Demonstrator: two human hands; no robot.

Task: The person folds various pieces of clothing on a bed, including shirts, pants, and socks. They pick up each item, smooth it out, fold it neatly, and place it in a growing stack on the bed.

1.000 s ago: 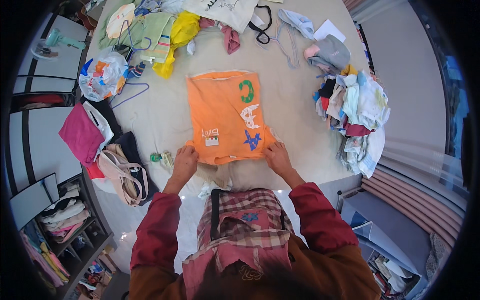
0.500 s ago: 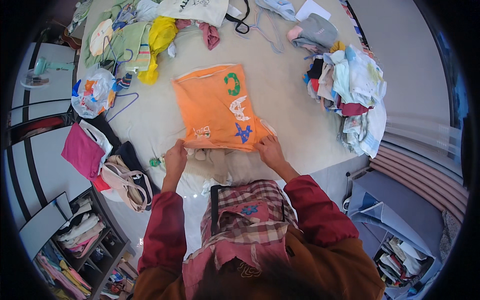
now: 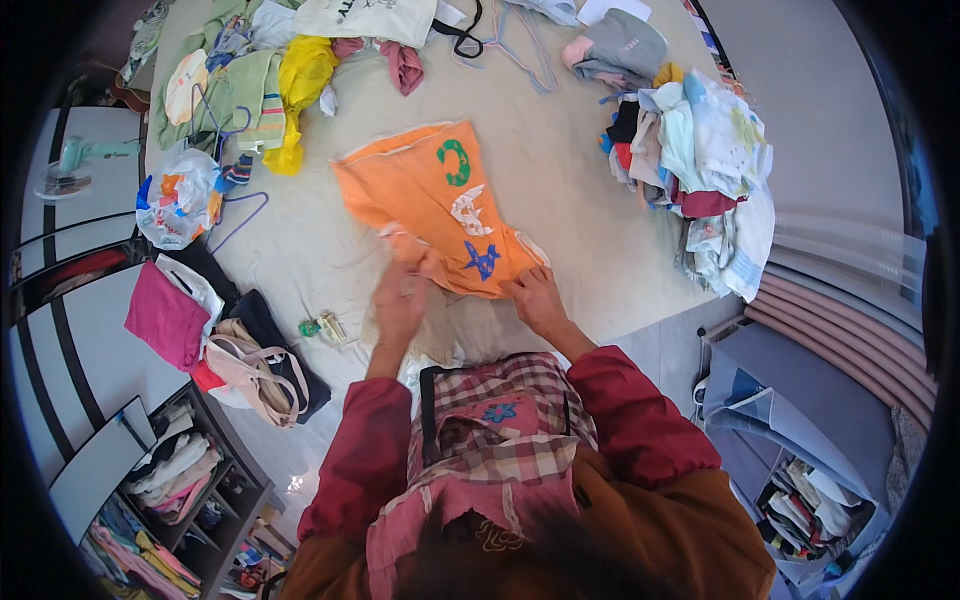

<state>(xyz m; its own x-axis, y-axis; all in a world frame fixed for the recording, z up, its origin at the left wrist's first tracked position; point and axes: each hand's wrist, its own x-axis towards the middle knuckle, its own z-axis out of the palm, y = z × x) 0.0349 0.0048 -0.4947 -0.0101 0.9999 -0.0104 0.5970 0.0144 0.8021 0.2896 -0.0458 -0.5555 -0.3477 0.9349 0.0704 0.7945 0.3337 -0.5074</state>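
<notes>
An orange shirt (image 3: 420,190) with green, white and blue printed shapes lies on the pale bed in front of me. My left hand (image 3: 402,298) is closed on its near left part, which is drawn inward over the shirt; motion smears these fingers a little. At the near right corner, beside a white-trimmed opening, my right hand (image 3: 537,300) pinches the edge. Beige fabric (image 3: 428,335) is partly hidden below my left hand. To the left of that hand lies a small green and clear item (image 3: 322,326), its kind unclear.
A heaped pile of clothes (image 3: 710,170) sits at the right. Green and yellow clothes (image 3: 300,85), a white cloth bag (image 3: 365,20) and hangers (image 3: 520,45) lie along the far side. At the left are a plastic bag (image 3: 180,205), a magenta cloth (image 3: 165,315) and a pink-strapped bag (image 3: 255,370).
My left hand has moved rightward and slightly away from me, bringing the shirt's near left corner inward. My right hand stays at the near right corner.
</notes>
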